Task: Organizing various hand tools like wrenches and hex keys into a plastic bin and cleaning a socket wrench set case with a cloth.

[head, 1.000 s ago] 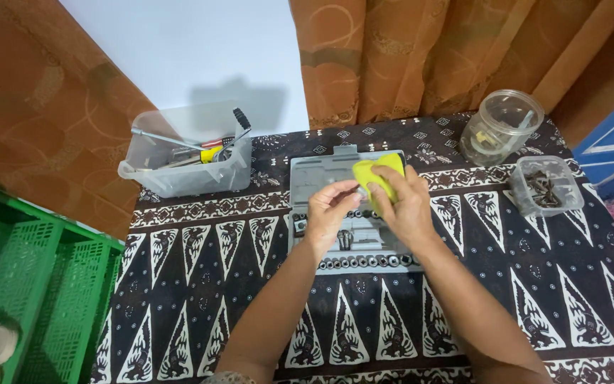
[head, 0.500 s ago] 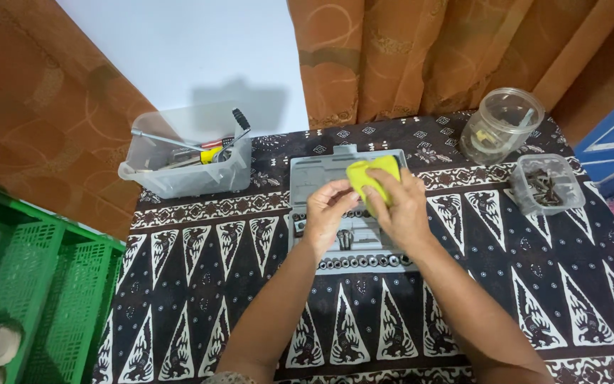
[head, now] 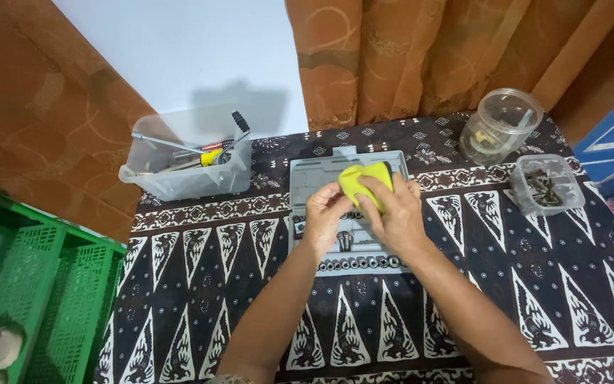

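- Worktop (head: 534, 284) under a dark patterned cloth fills the lower frame; curtains hang behind, and a green crate (head: 44, 284) sits at lower left.
- Grey socket case (head: 314, 174) lies open at centre, a row of sockets (head: 360, 263) along its near edge.
- Clear bin (head: 179, 178) of tools stands at upper left; a round jar (head: 499, 128) and a small tub (head: 545, 185) of dark bits stand at upper right.
- Both hands meet above the case: right hand (head: 392, 213) is closed on a yellow cloth (head: 364, 178), and left hand (head: 328, 213) pinches something small against it, hidden by the fingers.
- Wiping well here probably means turning the piece inside the cloth over the case, so that a slip drops it into the tray.
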